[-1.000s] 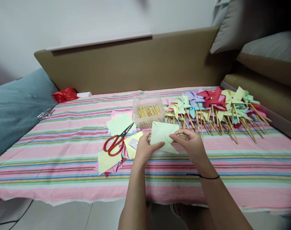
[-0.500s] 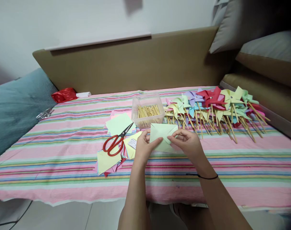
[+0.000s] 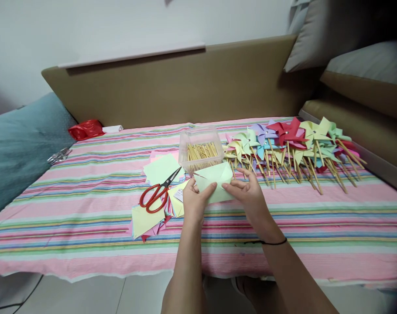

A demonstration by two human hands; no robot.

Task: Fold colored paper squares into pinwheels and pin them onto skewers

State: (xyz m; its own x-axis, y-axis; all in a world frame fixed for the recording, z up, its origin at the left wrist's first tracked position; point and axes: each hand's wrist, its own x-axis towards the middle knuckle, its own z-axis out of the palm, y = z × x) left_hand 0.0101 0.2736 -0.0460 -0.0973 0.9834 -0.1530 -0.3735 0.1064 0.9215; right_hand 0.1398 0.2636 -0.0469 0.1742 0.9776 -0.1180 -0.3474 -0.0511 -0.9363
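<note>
A pale green sheet of paper, with slits cut in from its corners, is held up between both hands in the middle of the view. My left hand pinches its left side, thumb on the front face. On the right, my right hand grips the lower right part between thumb and fingers. Just behind the sheet stands a clear plastic box holding short wooden sticks. Left of my left hand, red-handled scissors lie across stacks of coloured paper.
Many paper pinwheels on sticks lie in a pile to the right. A light green paper stack is left of the box. Farther left are a red plastic bag and a teal cushion. A striped cloth covers the surface.
The green sheet has turned and tilted in my hands, its right side now raised. My right hand has moved a little to the left, and its fingers are more spread.
</note>
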